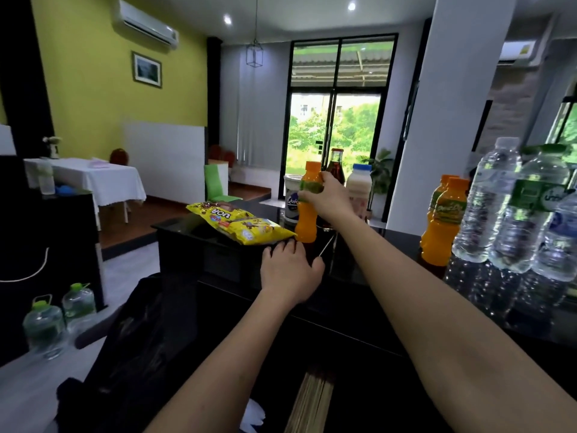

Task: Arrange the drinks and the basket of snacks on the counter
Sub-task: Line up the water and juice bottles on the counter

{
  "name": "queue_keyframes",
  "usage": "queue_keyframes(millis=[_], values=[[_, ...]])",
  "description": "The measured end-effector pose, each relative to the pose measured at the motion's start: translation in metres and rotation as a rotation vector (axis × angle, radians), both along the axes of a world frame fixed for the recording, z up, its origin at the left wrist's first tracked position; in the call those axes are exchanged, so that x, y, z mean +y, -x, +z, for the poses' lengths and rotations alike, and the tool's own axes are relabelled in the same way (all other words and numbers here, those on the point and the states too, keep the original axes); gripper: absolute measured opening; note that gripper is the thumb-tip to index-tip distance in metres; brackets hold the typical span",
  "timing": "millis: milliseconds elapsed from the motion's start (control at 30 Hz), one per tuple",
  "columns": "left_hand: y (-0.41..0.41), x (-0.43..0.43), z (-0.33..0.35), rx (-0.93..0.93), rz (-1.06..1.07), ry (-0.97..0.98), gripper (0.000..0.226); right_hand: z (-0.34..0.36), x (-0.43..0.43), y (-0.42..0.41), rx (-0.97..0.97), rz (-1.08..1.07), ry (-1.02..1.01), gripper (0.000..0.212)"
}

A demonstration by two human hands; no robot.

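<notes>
The left hand rests with fingers extended on the near right rim of the black basket, which sits at the left edge of the counter. A yellow snack bag lies in the basket. Just beyond it, the right hand grips an upright orange juice bottle around its label.

The desk is black and highly glossy, mirroring the bottles on it. The basket is matt black plastic. The snack bag is shiny, crinkled yellow plastic film. The orange juice bottle is smooth clear plastic. The water bottles are clear ribbed plastic. The cola bottle looks like dark glass. The tablecloth is matt white cloth.
</notes>
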State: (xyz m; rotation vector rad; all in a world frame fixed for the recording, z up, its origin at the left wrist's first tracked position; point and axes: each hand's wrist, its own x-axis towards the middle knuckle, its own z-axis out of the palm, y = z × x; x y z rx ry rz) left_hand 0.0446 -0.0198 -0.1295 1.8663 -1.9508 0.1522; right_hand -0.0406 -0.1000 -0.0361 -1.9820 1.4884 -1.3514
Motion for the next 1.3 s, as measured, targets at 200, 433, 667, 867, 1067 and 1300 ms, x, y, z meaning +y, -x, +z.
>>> queue_keyframes(millis=[200,433,667,867,1067,1300], values=[[-0.002,0.001,0.005,-0.03,-0.022,-0.108,0.067,-0.003,0.009,0.015,-0.008,-0.033,0.033,0.04],[0.008,-0.001,0.019,-0.088,-0.012,-0.291,0.08,-0.002,0.033,0.057,0.052,-0.157,0.085,0.033],[0.051,-0.004,0.029,-0.136,-0.187,-0.346,0.081,0.007,0.076,0.116,0.108,-0.231,0.09,0.042],[0.084,-0.008,0.029,-0.16,-0.349,-0.334,0.079,0.005,0.107,0.172,0.122,-0.362,0.063,0.056],[0.101,-0.009,0.028,-0.185,-0.396,-0.351,0.078,-0.001,0.114,0.198,0.049,-0.444,0.062,0.053],[0.101,-0.011,0.027,-0.182,-0.399,-0.356,0.078,-0.003,0.113,0.196,0.069,-0.431,0.038,0.063]])
